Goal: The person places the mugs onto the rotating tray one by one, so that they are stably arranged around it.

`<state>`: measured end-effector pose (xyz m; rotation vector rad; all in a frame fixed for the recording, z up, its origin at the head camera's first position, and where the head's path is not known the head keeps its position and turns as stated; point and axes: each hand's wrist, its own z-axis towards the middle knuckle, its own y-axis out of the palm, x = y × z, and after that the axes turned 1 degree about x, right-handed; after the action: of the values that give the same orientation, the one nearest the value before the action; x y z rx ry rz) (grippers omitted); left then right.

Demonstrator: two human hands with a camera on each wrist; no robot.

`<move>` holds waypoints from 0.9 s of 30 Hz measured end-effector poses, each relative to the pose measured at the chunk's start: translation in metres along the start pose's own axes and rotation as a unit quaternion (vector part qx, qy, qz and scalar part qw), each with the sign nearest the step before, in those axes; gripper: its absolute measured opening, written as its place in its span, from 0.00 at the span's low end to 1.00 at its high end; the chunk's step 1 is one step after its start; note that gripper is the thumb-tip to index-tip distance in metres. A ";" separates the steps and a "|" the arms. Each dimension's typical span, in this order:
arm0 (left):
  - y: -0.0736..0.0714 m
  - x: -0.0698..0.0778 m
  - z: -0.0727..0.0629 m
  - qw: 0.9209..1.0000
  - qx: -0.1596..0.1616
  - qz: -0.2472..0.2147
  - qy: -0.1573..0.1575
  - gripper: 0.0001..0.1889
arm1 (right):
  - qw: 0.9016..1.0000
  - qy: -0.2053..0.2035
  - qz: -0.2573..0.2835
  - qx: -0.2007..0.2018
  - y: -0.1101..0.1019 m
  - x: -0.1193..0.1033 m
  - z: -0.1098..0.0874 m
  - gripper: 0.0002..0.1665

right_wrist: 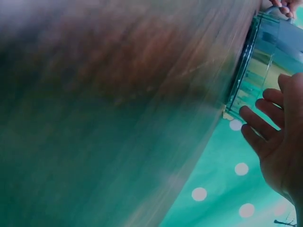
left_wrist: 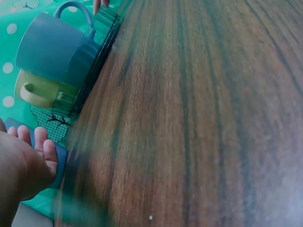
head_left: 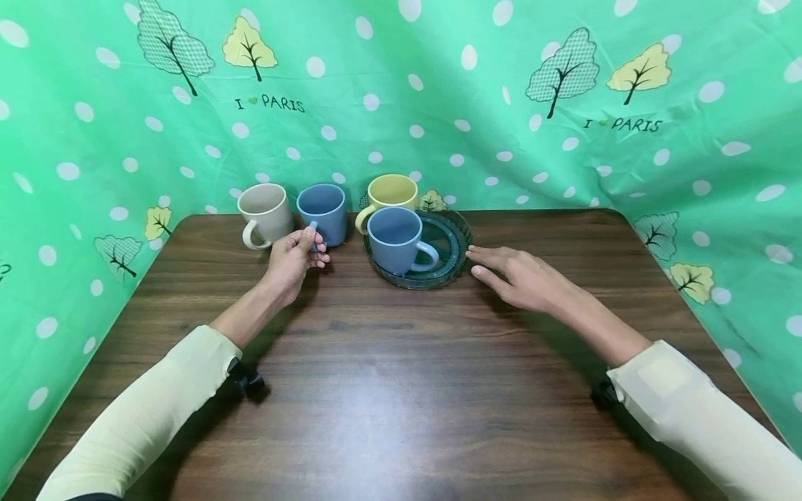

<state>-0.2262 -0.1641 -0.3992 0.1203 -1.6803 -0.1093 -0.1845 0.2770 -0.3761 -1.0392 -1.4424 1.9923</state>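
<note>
With thumb and fingers, my left hand [head_left: 292, 261] pinches the handle of a blue mug [head_left: 328, 212] that stands upright near the table's back edge. A clear glass dish [head_left: 454, 268] to its right holds a second blue mug [head_left: 395, 240], its handle toward the right. Behind that mug is a yellow mug [head_left: 391, 189], handle to the left, its lower part hidden. My right hand [head_left: 523, 278] has its fingers extended, fingertips right at the dish's right rim. In the right wrist view those fingers [right_wrist: 258, 123] are spread loosely beside the glass wall.
A cream mug [head_left: 266, 212] stands left of the gripped blue mug, handle facing front. The dark wooden table [head_left: 376, 390] ends at the back against a green polka-dot cloth [head_left: 438, 90], which also hangs along both sides.
</note>
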 end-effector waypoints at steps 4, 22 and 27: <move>-0.001 0.001 0.000 1.000 -0.004 -0.004 0.000 0.17 | 1.000 -0.002 0.001 0.031 -0.002 0.003 0.005 0.23; 0.000 -0.001 -0.008 1.000 0.004 -0.007 0.021 0.17 | 0.999 0.043 0.002 0.022 -0.003 0.031 0.028 0.29; 0.000 -0.003 -0.011 1.000 0.002 -0.007 0.026 0.17 | 0.999 0.050 0.010 -0.001 0.000 0.038 0.036 0.33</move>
<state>-0.2151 -0.1637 -0.4006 0.1366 -1.6281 -0.1116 -0.2362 0.2841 -0.3816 -1.1424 -1.3865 1.9247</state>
